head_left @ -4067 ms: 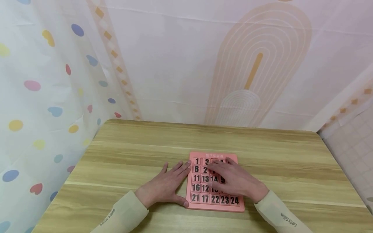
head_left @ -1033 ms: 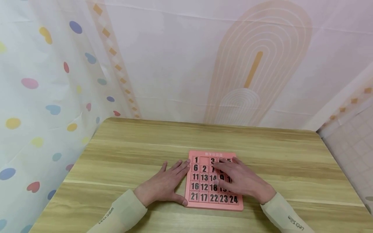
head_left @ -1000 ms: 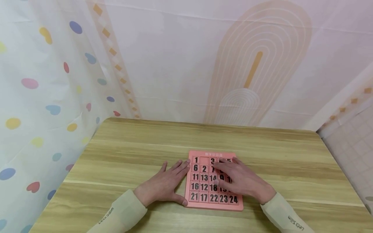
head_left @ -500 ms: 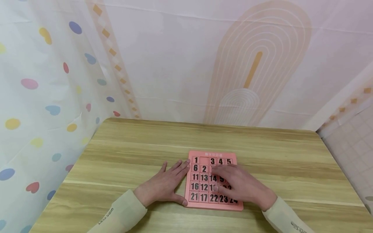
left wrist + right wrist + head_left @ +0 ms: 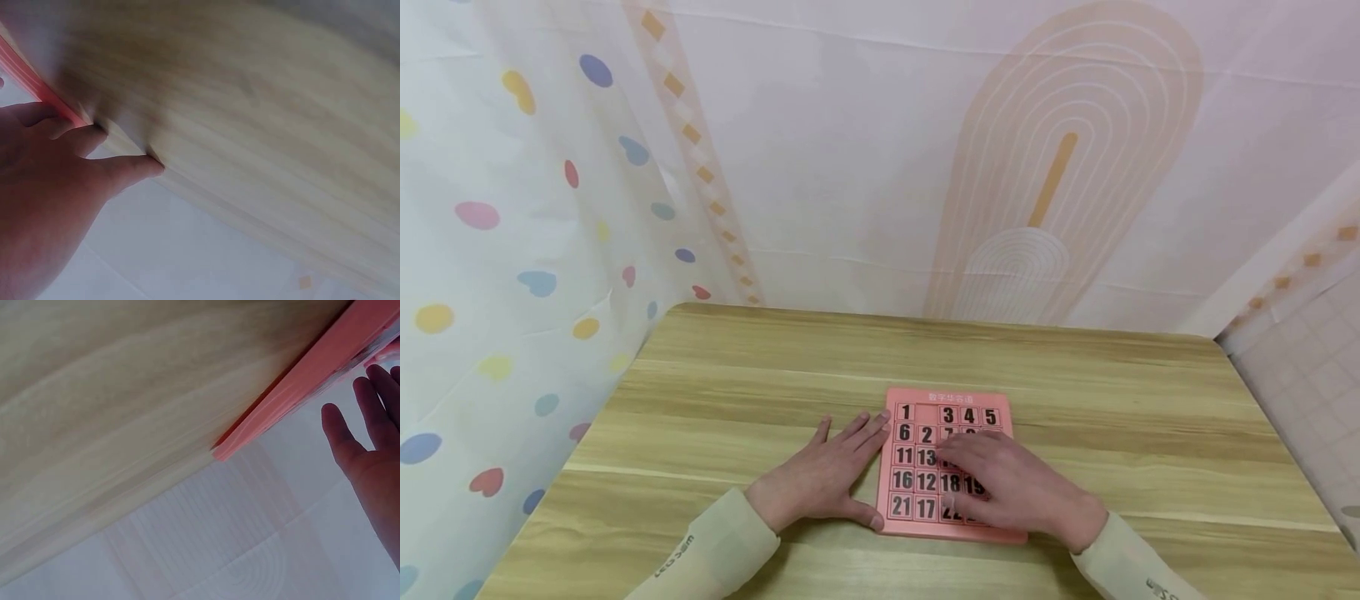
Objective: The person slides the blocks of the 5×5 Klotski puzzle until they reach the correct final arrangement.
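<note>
A pink number sliding puzzle (image 5: 917, 532) lies flat on the table, its black-numbered tiles in rows. The top row shows 1, a gap, then 3, 4 and 5. My left hand (image 5: 823, 479) rests along the puzzle's left edge, fingers spread and thumb at the lower corner. The left wrist view shows that hand (image 5: 50, 187) beside the pink edge (image 5: 39, 87). Over the lower right tiles is my right hand (image 5: 1018, 487), fingers slightly bent, covering several numbers. In the right wrist view its fingers (image 5: 340, 428) extend above the puzzle's side (image 5: 281, 394); contact with tiles is unclear.
The wood-grain table (image 5: 775, 358) extends around the puzzle on all sides. Behind it hangs a pale curtain (image 5: 850, 167) with an arch pattern. A dotted curtain (image 5: 497, 267) borders the left side.
Since the oldest frame, tile 3 has shifted one place right, and the top row's second slot now shows as a gap. My right hand has moved down the puzzle; the left stays put.
</note>
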The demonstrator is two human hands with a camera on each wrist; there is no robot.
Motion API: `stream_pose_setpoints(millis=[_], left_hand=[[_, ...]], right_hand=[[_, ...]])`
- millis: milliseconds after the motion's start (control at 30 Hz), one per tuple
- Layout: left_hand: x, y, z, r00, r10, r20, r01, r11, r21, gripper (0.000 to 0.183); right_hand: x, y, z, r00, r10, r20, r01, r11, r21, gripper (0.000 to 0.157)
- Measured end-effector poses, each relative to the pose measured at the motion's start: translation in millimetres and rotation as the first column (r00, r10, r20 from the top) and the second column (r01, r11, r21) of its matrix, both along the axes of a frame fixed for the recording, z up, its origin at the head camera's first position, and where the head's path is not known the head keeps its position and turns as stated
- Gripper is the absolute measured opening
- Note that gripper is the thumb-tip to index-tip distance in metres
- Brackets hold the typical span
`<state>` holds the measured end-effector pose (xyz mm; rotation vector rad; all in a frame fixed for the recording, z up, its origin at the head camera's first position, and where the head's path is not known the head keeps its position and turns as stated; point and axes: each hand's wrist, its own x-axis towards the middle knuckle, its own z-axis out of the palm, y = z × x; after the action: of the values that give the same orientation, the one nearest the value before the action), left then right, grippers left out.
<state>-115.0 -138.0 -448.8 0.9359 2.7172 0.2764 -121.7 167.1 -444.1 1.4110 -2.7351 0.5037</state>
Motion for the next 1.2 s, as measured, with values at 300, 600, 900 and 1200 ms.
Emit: stream_pose_setpoints(millis=[300,600,900,1200], left_hand=[[0.4,1,-0.2,1.0,-0.005,0.004,0.005,1.0,-0.006,0.122],[3.6,1,-3.7,1.0,-0.002,0.011,0.002,1.0,-0.026,0.123],[2.7,0,-0.4,1.0,0.0,0.004,0.0,1.0,-0.016,0.122],[1.8,-1,-0.1,1.0,-0.001,-0.007,0.001,1.0,-0.018,0.122]], right_hand=[[0.3,-4,-0.5,1.0,-0.002,0.005,0.002,1.0,0.022,0.058],[1.0,-7,-1.3,1.0,0.003,0.016,-0.003,0.999,0.047,0.061],[-1.3,-10,0.0,1.0,-0.006,-0.001,0.006,0.999,0.048,0.063],[-4.6,-12,0.3,1.0,-0.011,0.01,0.01,0.999,0.033,0.059]])
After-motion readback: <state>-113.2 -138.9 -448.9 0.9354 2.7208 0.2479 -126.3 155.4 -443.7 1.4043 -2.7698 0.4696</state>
